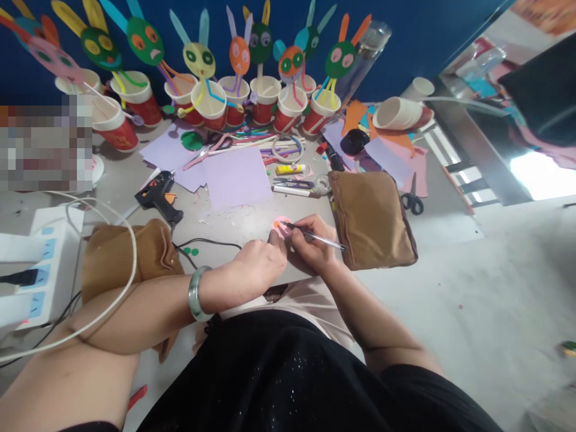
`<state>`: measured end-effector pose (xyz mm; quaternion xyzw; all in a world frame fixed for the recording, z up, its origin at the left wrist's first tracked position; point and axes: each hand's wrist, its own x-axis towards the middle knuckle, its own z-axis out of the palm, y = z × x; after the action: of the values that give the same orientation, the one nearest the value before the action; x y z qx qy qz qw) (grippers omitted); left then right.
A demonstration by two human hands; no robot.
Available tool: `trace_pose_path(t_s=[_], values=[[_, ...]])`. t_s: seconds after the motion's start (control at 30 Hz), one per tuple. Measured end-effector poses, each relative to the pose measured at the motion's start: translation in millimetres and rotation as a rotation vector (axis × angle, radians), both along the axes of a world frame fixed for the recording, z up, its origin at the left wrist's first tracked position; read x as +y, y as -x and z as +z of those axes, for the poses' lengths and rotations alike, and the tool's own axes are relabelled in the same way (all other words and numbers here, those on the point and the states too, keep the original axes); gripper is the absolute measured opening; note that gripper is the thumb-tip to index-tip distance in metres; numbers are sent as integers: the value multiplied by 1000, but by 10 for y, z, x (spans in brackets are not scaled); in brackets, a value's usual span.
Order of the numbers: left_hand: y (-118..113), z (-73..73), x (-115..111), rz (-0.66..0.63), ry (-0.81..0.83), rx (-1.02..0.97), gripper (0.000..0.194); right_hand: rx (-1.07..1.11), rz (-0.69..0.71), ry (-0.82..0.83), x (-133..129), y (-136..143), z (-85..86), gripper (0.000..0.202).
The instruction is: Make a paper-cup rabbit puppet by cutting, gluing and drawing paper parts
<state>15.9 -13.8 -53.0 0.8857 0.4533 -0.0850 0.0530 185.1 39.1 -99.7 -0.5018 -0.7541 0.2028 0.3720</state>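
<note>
With fingers curled, my left hand [258, 262] presses a small pink paper cutout [279, 220] to the table; a little orange shows on the cutout. My right hand [314, 239] grips a pen [324, 240], its dark tip at the cutout's right side. Fingers hide part of the cutout. Just beyond lie a lilac paper sheet [238, 177], a yellow glue stick [290, 170] and small scissors [293, 183]. A brown fabric pouch [375, 219] is right of my right hand. Two green paper dots [191, 251] lie left of my left hand.
Red-and-white paper cups [209, 108] holding paper rabbit-eared faces line the back. A black glue gun [161, 197] with a cable lies left, near a white power strip [47, 264] and a brown cloth item [130, 258]. Black scissors [413, 198] and stacked cups [398, 114] are right.
</note>
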Motion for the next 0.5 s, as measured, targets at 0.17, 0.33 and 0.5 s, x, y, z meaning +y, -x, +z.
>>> trace_pose_path(t_s=[0.17,0.33,0.5], values=[[-4,11,11,4,10,3,50,-21,8,1,15,-13,-22,9],[-11,57,32,23,53,-26,48,-27,4,-11,28,-18,-41,6],[-19,43,34,53,100,-54,52,-2,11,-15,33,-10,-42,7]])
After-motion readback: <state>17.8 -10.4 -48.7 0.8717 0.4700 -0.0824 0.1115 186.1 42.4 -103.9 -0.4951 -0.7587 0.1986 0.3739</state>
